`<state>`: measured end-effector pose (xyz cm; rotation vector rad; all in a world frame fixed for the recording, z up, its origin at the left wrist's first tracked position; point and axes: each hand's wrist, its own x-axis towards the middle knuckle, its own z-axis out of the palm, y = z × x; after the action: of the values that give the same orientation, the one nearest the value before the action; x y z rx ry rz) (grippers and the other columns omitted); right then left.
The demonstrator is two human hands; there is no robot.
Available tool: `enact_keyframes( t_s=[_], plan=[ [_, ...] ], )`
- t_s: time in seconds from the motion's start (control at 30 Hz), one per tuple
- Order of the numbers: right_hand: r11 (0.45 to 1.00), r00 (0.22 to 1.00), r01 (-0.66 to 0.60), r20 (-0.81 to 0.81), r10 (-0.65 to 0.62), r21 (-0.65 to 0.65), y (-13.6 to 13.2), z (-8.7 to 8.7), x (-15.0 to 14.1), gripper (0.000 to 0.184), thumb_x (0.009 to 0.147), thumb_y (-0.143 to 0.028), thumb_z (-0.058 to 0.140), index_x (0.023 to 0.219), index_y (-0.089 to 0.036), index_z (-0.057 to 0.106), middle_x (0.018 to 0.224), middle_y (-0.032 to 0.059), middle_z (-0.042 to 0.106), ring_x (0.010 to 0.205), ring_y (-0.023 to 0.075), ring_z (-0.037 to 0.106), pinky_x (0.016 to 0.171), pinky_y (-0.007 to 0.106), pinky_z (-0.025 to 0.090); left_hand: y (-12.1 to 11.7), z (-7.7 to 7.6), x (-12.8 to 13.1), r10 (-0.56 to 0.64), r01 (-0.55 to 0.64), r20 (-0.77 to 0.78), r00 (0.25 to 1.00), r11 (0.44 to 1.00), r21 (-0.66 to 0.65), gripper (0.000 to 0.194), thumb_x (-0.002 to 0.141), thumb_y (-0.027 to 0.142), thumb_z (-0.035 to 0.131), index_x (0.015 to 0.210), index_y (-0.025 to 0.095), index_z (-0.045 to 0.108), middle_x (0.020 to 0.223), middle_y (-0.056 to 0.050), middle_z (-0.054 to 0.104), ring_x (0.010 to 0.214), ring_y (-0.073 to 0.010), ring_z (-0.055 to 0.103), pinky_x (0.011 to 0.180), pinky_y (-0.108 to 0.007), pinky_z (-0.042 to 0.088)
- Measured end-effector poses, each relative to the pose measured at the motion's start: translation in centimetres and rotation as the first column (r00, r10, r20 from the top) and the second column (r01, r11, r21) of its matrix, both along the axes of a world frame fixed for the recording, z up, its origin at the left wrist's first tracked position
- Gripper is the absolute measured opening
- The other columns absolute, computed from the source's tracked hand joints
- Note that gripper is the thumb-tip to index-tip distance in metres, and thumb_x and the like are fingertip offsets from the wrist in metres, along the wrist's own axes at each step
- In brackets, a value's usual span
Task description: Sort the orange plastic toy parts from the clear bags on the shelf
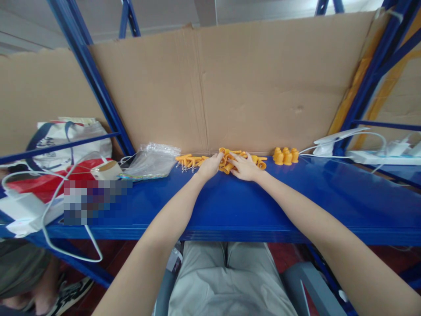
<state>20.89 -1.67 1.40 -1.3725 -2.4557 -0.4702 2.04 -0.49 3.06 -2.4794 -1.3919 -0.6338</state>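
Observation:
A pile of yellow horn-shaped plastic pieces lies at the back of the blue shelf, against the cardboard. My left hand is at the pile's left side, its fingers closed around one of the pieces; the fingertips are partly hidden. From the right, my right hand lies over the pile with its fingers spread, touching the pieces. Left of my left hand are several thin yellow pieces with small metal chains. Several yellow bell-shaped pieces stand upright in a group to the right.
A clear plastic bag rests on the blue shelf. Farther left are a red bag, a white charger and loose white cables. A power strip lies at the right. Blue posts flank the cardboard panel. Another person's leg shows at lower left.

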Motion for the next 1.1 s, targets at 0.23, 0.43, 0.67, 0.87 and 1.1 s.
enact_keyframes(
  t_s=[0.23, 0.43, 0.67, 0.87, 1.1],
  plan=[
    [0.996, 0.996, 0.087, 0.005, -0.087, -0.014, -0.2, 0.1, -0.7, 0.060, 0.094, -0.036, 0.044, 0.152, -0.018, 0.042, 0.158, 0.0188, 0.035, 0.141, 0.0353, 0.040, 0.116, 0.062, 0.019, 1.7, -0.4, -1.1, 0.064, -0.079, 0.435, 0.898, 0.997, 0.016, 0.014, 0.091, 0.009, 0.048, 0.098, 0.019, 0.055, 0.091, -0.011, 0.073, 0.090, -0.0244, 0.072, 0.080, -0.034, 0.053],
    [0.993, 0.994, 0.112, 0.000, -0.112, -0.029, -0.3, 0.1, -0.9, 0.061, 0.094, -0.034, 0.042, 0.153, -0.017, 0.040, 0.156, 0.0206, 0.036, 0.140, 0.0364, 0.040, 0.115, 0.062, 0.021, 2.8, -0.5, -1.7, 0.130, -0.152, 0.707, 0.695, 0.988, -0.032, 0.010, 0.090, 0.011, 0.048, 0.088, 0.020, 0.051, 0.082, -0.007, 0.070, 0.081, -0.0220, 0.073, 0.075, -0.032, 0.054],
    [0.997, 0.997, 0.081, -0.018, -0.081, -0.020, -0.4, 0.0, -0.9, 0.060, 0.093, -0.030, 0.041, 0.151, -0.017, 0.042, 0.155, 0.0202, 0.038, 0.140, 0.0346, 0.041, 0.115, 0.063, 0.018, 2.6, -0.1, -1.6, 0.056, -0.177, 0.780, 0.624, 0.982, 0.071, 0.012, 0.090, 0.011, 0.049, 0.086, 0.023, 0.046, 0.085, -0.007, 0.071, 0.087, -0.0232, 0.072, 0.080, -0.033, 0.054],
    [0.998, 0.999, 0.054, -0.003, -0.054, 0.010, -0.5, -0.2, -0.9, 0.058, 0.092, -0.026, 0.040, 0.149, -0.019, 0.046, 0.156, 0.0177, 0.039, 0.140, 0.0342, 0.040, 0.116, 0.065, 0.015, 2.5, -0.1, -1.3, -0.012, -0.145, 0.785, 0.620, 0.981, 0.130, 0.012, 0.091, 0.012, 0.049, 0.087, 0.023, 0.045, 0.084, -0.007, 0.070, 0.087, -0.0222, 0.071, 0.080, -0.033, 0.053],
    [0.998, 0.991, -0.016, -0.134, 0.024, 0.054, -0.6, 0.3, -0.6, 0.050, 0.095, -0.021, 0.035, 0.140, -0.021, 0.055, 0.147, 0.0152, 0.052, 0.136, 0.0306, 0.047, 0.116, 0.066, 0.016, 2.0, -0.3, -0.7, -0.067, -0.080, 0.680, 0.730, 0.980, 0.183, 0.009, 0.093, 0.014, 0.048, 0.091, 0.023, 0.047, 0.083, -0.005, 0.071, 0.087, -0.0206, 0.071, 0.079, -0.030, 0.054]
  ],
)
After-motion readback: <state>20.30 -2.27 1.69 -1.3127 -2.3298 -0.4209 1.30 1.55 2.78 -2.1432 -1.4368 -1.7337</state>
